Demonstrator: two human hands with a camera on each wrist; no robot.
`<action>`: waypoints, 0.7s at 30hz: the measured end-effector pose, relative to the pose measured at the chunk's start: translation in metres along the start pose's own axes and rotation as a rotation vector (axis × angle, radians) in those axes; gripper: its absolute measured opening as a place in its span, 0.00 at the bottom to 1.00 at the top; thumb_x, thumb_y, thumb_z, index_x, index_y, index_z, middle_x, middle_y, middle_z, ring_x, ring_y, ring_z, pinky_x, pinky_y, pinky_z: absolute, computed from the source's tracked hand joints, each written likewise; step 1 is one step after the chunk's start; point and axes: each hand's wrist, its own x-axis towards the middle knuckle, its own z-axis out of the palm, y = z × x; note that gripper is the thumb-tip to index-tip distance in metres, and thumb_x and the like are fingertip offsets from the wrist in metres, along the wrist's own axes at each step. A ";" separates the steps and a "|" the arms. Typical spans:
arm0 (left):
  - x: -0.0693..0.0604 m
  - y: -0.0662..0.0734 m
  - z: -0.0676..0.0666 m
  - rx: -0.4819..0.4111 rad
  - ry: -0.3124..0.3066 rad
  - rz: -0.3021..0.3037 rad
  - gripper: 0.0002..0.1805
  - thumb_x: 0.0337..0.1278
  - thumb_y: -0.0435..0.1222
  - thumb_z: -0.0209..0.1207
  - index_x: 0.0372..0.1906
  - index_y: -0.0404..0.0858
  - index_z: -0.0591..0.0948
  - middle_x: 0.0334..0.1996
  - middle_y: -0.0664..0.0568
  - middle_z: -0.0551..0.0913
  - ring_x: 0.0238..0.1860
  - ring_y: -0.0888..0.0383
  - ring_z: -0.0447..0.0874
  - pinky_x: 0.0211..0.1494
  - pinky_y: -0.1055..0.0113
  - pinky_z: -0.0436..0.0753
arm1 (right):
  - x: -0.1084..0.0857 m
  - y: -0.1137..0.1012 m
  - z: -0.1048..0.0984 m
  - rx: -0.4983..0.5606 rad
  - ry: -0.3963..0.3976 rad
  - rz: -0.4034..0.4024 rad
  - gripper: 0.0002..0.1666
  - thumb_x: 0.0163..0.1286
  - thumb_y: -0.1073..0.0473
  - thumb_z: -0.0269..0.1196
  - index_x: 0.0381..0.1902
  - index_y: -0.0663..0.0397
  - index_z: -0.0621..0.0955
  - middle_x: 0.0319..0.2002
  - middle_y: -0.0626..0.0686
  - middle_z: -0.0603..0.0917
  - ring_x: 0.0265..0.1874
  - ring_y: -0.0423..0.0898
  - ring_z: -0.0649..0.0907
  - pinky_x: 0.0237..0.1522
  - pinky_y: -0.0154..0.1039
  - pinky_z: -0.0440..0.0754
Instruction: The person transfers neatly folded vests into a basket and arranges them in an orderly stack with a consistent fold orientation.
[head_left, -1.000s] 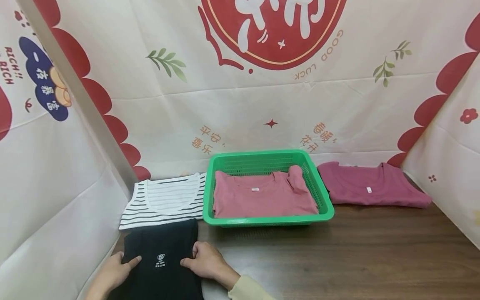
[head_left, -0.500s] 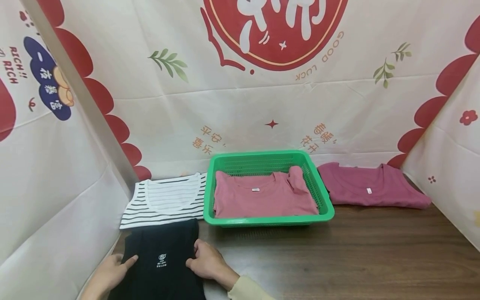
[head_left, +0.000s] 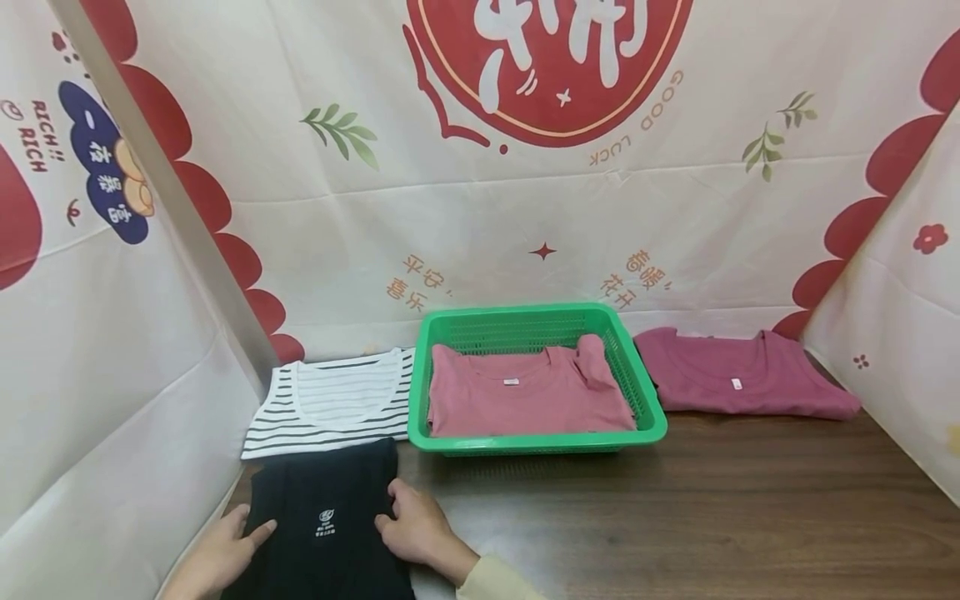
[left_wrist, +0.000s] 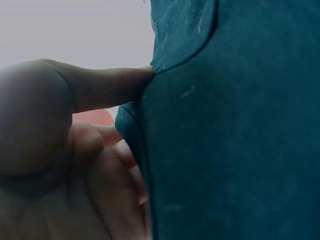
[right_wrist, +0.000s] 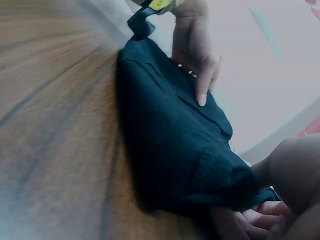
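A folded black garment (head_left: 322, 492) with a small white print lies at the front left in the head view. My left hand (head_left: 221, 546) pinches its left edge, thumb on top and fingers under the cloth, as the left wrist view confirms. On the opposite edge, my right hand (head_left: 412, 521) pinches the cloth between thumb and fingers. The right wrist view has both hands on the garment (right_wrist: 170, 125), the right hand (right_wrist: 295, 175) nearest. Its lower end runs out of the head view.
Behind the garment lies a folded striped white top (head_left: 330, 400). A green basket (head_left: 536, 446) holding a folded pink shirt (head_left: 525, 392) stands mid-table. Right of it is a folded dark pink shirt (head_left: 742, 375). Printed cloth walls enclose the wooden table (head_left: 675, 508).
Both thumbs have shifted slightly outward toward the garment's edges. The garment has barely moved, and the basket and other clothes stay where they were.
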 end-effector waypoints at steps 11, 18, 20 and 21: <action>-0.002 0.001 0.001 -0.022 0.040 0.058 0.37 0.72 0.47 0.53 0.65 0.17 0.62 0.63 0.19 0.66 0.64 0.24 0.64 0.61 0.34 0.68 | -0.007 0.000 0.004 -0.042 0.053 -0.055 0.14 0.70 0.57 0.61 0.50 0.55 0.77 0.41 0.56 0.85 0.41 0.48 0.83 0.41 0.45 0.79; -0.003 0.003 0.001 -0.082 0.063 0.104 0.29 0.71 0.43 0.54 0.63 0.22 0.67 0.57 0.27 0.76 0.59 0.32 0.75 0.57 0.39 0.74 | -0.011 0.002 0.004 -0.018 0.097 -0.111 0.14 0.70 0.56 0.62 0.51 0.53 0.76 0.41 0.55 0.85 0.41 0.46 0.83 0.41 0.43 0.79; -0.004 0.004 0.000 -0.074 0.066 0.104 0.30 0.71 0.44 0.54 0.63 0.23 0.67 0.57 0.27 0.76 0.59 0.31 0.74 0.58 0.39 0.73 | -0.012 0.002 0.003 0.002 0.108 -0.134 0.14 0.70 0.56 0.62 0.51 0.53 0.76 0.39 0.53 0.84 0.39 0.43 0.82 0.39 0.42 0.78; -0.005 0.005 0.000 -0.061 0.066 0.095 0.33 0.71 0.46 0.54 0.64 0.22 0.65 0.59 0.25 0.74 0.60 0.29 0.73 0.59 0.37 0.72 | -0.013 0.002 0.002 0.019 0.112 -0.147 0.14 0.70 0.57 0.62 0.50 0.53 0.76 0.37 0.51 0.83 0.37 0.42 0.81 0.38 0.40 0.77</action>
